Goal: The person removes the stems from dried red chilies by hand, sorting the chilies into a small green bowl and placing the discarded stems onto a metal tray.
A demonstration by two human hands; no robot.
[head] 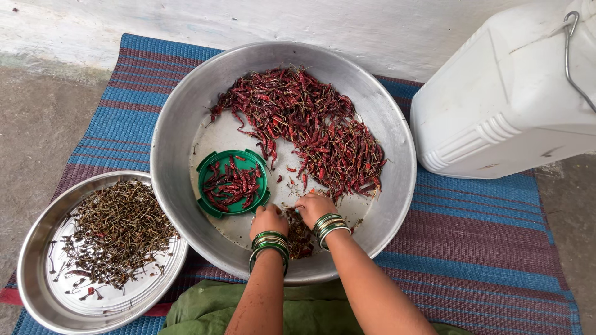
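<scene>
A wide steel basin sits on a striped mat and holds a big heap of dried red chillies. A green plastic lid inside it carries a few more chillies. My left hand and my right hand are close together at the basin's near side, over a small dark pile of chillies. Both have curled fingers that seem to pinch chillies; the fingertips are hidden. Green bangles ring both wrists.
A smaller steel plate at the left holds a mound of dry stems. A large white plastic canister with a wire handle stands at the right, by the wall. The blue and maroon mat lies on concrete floor. Green cloth covers my lap.
</scene>
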